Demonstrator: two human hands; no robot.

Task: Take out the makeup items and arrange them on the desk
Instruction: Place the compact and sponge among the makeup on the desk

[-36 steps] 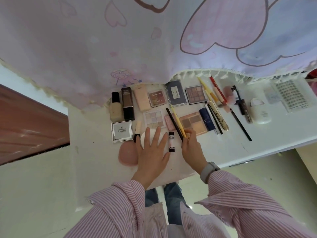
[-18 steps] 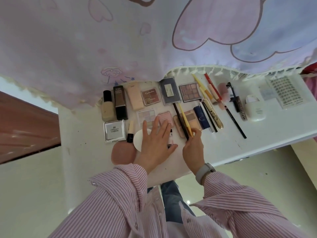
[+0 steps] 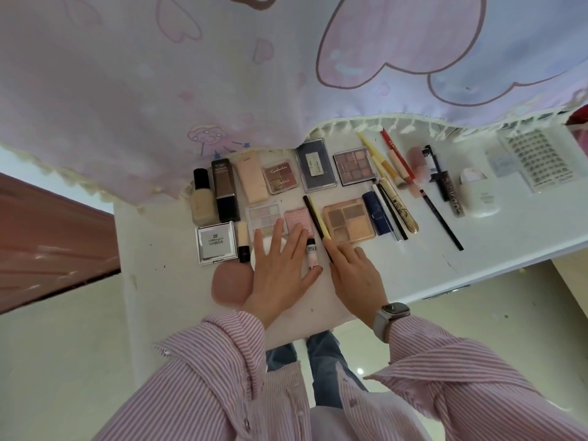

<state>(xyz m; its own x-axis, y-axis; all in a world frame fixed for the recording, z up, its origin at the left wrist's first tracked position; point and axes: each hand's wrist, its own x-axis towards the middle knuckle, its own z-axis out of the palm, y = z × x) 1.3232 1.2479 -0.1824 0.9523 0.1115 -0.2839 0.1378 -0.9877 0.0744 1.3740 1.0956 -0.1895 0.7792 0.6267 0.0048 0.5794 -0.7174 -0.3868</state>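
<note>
Now our left hand (image 3: 280,268) lies flat, fingers spread, thumb touching the vial (image 3: 311,256), which shifted slightly; right hand (image 3: 353,275) pinches the pencils (image 3: 318,219), nudged straighter. Items lie rowed on the counter (image 3: 496,237); arranging nearly done.

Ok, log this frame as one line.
stage: arranging | left hand: flat on white puff, thumb by small pink tube | right hand: at yellow pencil, grip unclear | desk: items laid out

Single head view, looking steeply down, close over desk (image 3: 477,249).
</note>
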